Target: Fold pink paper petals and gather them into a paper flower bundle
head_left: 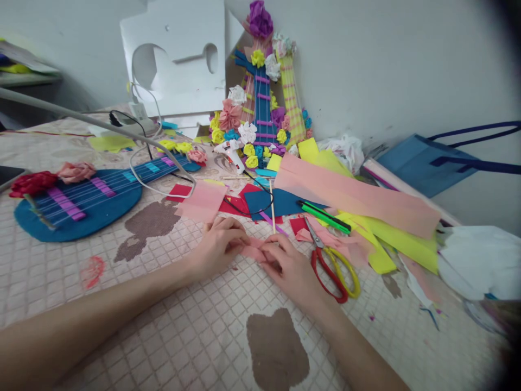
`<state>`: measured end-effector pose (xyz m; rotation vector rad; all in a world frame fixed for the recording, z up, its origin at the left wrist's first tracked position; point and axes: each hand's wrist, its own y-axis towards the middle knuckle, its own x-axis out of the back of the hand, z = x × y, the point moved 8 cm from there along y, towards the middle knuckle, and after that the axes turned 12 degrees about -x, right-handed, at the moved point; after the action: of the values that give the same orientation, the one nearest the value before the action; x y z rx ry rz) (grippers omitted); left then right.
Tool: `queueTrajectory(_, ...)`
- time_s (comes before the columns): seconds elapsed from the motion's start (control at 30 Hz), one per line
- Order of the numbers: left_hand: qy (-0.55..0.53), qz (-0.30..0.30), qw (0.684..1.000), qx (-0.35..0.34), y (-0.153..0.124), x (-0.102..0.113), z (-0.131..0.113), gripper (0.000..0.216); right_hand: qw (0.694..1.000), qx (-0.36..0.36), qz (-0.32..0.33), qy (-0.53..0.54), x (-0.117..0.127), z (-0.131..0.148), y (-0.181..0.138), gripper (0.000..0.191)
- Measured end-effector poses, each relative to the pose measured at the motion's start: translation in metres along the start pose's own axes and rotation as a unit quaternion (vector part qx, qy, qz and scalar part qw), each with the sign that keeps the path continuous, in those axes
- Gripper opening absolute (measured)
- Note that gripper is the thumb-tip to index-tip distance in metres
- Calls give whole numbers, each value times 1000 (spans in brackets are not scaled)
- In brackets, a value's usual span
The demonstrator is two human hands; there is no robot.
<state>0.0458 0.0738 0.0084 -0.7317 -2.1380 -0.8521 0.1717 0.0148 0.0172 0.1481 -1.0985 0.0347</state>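
Between my two hands is a small folded piece of pink crepe paper [253,250]. The fingers of my left hand [222,243] pinch its left end, and those of my right hand [290,262] pinch the other end. Both hands are closed just above the tablecloth. A flat pink paper square [202,200] lies right behind my left hand. To the right of my right hand rest scissors [336,271] with red and yellow handles. A thin wooden stick [272,206] lies beyond the fingers, and a green and black marker-like tool [324,216] lies behind the scissors.
A blue guitar-shaped craft [106,203] with paper flowers lies at left. Behind the hands sit a white glue gun [230,155] and a white lamp-like cable [134,127]. Long pink paper [354,193] and yellow strips [401,241] spread right. Flower-covered guitar crafts [263,108] lean on the wall.
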Motion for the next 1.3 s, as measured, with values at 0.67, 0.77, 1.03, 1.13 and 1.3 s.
queueTrajectory(0.67,12,-5,1000,5,0,0,0,18,997,51,-15,-60,1,8,-1,26)
queueTrajectory(0.77,16,-6,1000,4,0,-1,0,14,995,80,-16,-58,2,13,-2,20)
queueTrajectory(1.03,19,0,1000,0,1,0,-1,9,990,101,-17,-99,0,20,-4,19)
queueTrajectory(1.13,10,-1,1000,-10,1,1,-3,9,990,92,-20,-103,-1,19,-3,20)
queueTrajectory(1.3,13,-9,1000,-18,1,1,-1,16,992,83,-28,-87,-1,14,-2,11)
